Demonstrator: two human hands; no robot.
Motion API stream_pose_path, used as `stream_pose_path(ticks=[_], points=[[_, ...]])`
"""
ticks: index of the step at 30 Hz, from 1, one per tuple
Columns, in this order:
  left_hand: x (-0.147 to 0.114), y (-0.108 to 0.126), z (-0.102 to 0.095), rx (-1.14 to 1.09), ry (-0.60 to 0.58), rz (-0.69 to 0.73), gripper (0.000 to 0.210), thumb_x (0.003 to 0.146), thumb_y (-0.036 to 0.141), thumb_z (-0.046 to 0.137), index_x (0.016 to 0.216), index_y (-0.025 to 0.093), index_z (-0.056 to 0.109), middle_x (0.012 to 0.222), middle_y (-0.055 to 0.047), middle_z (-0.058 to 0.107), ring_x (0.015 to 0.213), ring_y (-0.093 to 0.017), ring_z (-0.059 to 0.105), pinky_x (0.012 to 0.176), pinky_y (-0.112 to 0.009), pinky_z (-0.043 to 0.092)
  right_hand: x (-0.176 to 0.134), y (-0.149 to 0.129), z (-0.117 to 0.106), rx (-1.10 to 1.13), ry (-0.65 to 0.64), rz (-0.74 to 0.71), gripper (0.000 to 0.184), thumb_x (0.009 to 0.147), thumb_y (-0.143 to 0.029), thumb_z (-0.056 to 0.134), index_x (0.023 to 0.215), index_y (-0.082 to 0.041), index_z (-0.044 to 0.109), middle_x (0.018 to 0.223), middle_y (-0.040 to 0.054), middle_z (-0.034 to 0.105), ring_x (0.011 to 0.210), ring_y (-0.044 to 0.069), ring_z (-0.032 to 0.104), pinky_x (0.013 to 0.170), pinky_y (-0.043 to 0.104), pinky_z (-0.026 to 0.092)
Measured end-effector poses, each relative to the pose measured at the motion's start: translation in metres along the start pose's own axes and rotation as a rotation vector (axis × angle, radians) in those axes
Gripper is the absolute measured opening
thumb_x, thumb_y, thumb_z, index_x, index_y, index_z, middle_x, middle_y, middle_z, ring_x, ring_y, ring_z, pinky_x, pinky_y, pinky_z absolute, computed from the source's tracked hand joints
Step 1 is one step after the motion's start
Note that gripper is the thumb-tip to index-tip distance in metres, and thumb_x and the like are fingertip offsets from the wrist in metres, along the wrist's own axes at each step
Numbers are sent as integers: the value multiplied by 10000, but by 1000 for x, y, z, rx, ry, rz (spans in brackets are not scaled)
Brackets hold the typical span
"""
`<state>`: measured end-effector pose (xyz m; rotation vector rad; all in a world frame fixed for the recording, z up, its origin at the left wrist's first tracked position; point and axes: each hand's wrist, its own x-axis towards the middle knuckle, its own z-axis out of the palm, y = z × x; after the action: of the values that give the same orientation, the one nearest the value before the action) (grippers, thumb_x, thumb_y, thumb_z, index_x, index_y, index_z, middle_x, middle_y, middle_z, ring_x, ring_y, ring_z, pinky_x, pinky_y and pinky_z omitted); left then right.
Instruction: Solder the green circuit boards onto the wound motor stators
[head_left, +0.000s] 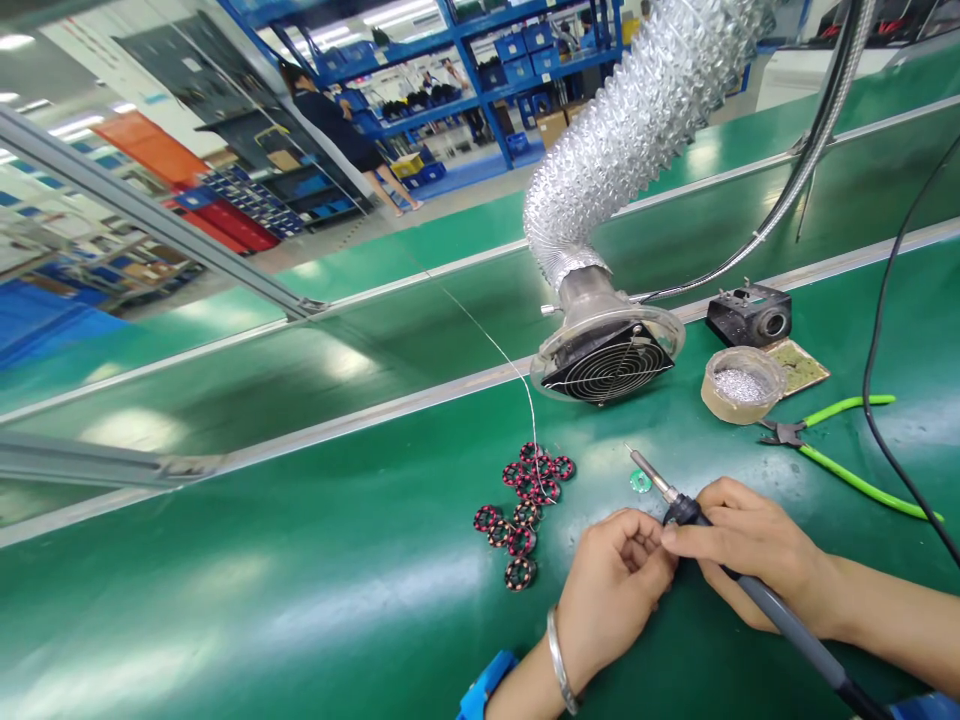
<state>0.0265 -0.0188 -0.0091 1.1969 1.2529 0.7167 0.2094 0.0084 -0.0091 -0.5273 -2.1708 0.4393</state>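
My right hand (757,550) is closed around a soldering iron (772,605), whose bare metal tip points up and away to the left. Close against it, my left hand (619,570) has its fingers curled into a pinch; whatever lies between them is hidden. Just under the iron's tip a small round green circuit board (640,481) lies on the green bench. To the left of my hands sits a loose cluster of small ring-shaped wound coils (522,541) in black with red or copper windings. A thin strand of solder wire (534,410) hangs down over them.
A fume extractor fan (611,368) on a silver flexible duct (600,160) stands beyond my hands. At right are a tub of metal shavings (739,385), a sponge tray (796,366), a black holder (750,315), green-handled cutters (840,450) and a black cable (874,350).
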Motion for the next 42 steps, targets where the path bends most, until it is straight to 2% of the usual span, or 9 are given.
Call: stream_pose_path(ticks=[7, 11, 16, 20, 28, 38, 42], points=[[-3, 3, -5, -16, -20, -106, 114, 778, 241, 576, 715, 164, 519, 537, 30, 555, 440, -77, 507, 417, -159, 426, -2, -1, -2, -61, -43, -15, 374, 880, -39, 438, 1216, -169, 539, 684, -12, 555, 640, 144, 435, 650, 295, 441], [-2, 3, -4, 23, -15, -121, 88, 760, 209, 566, 698, 162, 528, 522, 39, 543, 414, -70, 497, 389, -147, 405, 1, -3, -9, -38, -16, -10, 419, 883, -30, 444, 1280, -149, 504, 666, -16, 524, 620, 139, 420, 636, 293, 437], [0, 5, -2, 22, 5, -158, 40, 733, 164, 548, 694, 158, 556, 529, 35, 549, 424, -83, 516, 375, -151, 401, 3, -16, -35, 17, 40, 136, 405, 847, -109, 484, 1245, -141, 551, 782, 48, 554, 675, 172, 522, 602, 317, 435], [0, 8, -1, 39, 28, -176, 45, 717, 143, 543, 676, 157, 556, 511, 41, 533, 419, -85, 518, 375, -151, 393, 3, -26, -49, 119, -7, 235, 322, 806, -110, 475, 1105, -165, 582, 660, 14, 517, 543, 157, 492, 507, 305, 386], [-1, 10, -2, 51, 32, -179, 54, 730, 155, 549, 676, 158, 557, 505, 41, 531, 425, -91, 523, 387, -161, 390, 6, -27, -47, 159, -93, 260, 207, 784, -99, 470, 958, -175, 553, 624, -1, 484, 524, 144, 472, 508, 295, 382], [-2, 10, 0, 68, 38, -152, 71, 730, 139, 534, 668, 162, 559, 499, 41, 532, 431, -91, 520, 410, -172, 392, 15, -29, -46, 161, -65, 243, 219, 756, -82, 441, 933, -163, 541, 590, -15, 459, 486, 127, 452, 479, 271, 336], [-2, 9, 0, 75, 37, -145, 74, 733, 150, 543, 661, 166, 556, 497, 40, 528, 438, -96, 526, 419, -180, 398, 15, -30, -43, 167, -15, 229, 235, 745, -82, 428, 937, -162, 536, 596, -7, 493, 482, 119, 445, 479, 264, 329]])
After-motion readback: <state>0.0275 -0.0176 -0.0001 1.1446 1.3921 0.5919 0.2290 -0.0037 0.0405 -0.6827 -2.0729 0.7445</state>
